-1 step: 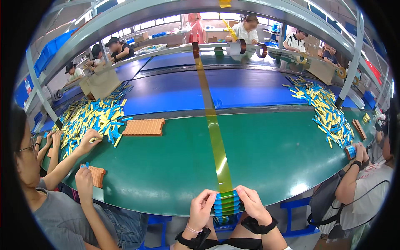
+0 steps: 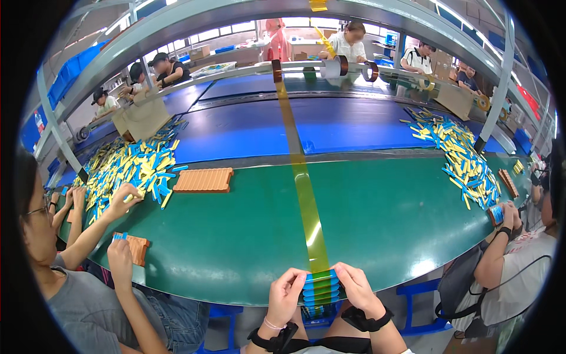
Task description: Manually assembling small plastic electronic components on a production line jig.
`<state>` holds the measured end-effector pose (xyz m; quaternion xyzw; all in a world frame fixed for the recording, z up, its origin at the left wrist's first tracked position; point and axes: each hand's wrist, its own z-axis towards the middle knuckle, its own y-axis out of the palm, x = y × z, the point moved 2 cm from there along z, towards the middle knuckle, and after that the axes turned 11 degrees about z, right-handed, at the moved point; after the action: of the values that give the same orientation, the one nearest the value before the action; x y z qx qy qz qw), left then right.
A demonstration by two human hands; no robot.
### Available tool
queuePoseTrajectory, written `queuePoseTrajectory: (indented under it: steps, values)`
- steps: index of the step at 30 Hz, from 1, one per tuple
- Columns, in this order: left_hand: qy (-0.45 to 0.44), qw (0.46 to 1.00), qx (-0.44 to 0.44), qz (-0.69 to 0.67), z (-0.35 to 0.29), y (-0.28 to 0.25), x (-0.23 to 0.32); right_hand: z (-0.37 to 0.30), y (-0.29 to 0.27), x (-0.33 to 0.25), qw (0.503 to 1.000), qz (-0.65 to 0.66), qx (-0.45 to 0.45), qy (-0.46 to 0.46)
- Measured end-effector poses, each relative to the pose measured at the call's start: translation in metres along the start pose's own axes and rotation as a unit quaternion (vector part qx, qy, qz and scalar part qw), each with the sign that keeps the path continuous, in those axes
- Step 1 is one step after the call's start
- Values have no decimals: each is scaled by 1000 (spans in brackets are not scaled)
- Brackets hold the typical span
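A row of blue strips (image 2: pixel 308 293), lying side by side, is held at the table's near edge. My left hand (image 2: pixel 285 292) pinches its left end between thumb and fingers. At the right end, my right hand (image 2: pixel 358 288) grips it the same way. A band of translucent yellow tape (image 2: pixel 308 206) crosses the middle of the strips. From there it stretches away over the table, up to a brown tape roll (image 2: pixel 276 71) on a rail. The lower strips hang below the edge, in front of my lap.
Heaps of yellow and blue strips lie at the left (image 2: pixel 132 168) and right (image 2: pixel 460 156) of the green table (image 2: pixel 247 230). A grooved orange-brown block (image 2: pixel 203 180) rests left of the tape. Co-workers sit close on both sides. A metal frame (image 2: pixel 236 20) spans overhead.
My hands and the strips stay put. At the left, a co-worker's hand has shifted slightly at the nearer grooved block, and their other hand has moved a little left at the heap.
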<state>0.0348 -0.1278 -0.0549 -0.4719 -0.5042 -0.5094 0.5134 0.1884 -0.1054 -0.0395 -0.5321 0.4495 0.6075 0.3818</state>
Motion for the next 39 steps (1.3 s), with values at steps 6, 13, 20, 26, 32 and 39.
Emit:
queuePoseTrajectory:
  steps: [6,13,20,26,32,39]
  values:
    - [-6,1000,-3,-2,-3,-1,1,-2,-1,-1,1000,-2,-12,21]
    - [-1,1000,-6,14,-2,-1,5,-1,-2,1,1000,10,-16,14]
    - [2,1000,-6,15,-2,0,3,0,-4,4,1000,-2,-25,-5]
    - [-1,1000,-7,8,-2,2,8,0,-5,5,1000,10,-25,-1]
    - [-3,1000,-4,15,-3,0,9,-1,-4,4,1000,0,-31,2]
    - [-6,999,-4,52,-4,-1,7,-3,-4,2,998,20,-38,52]
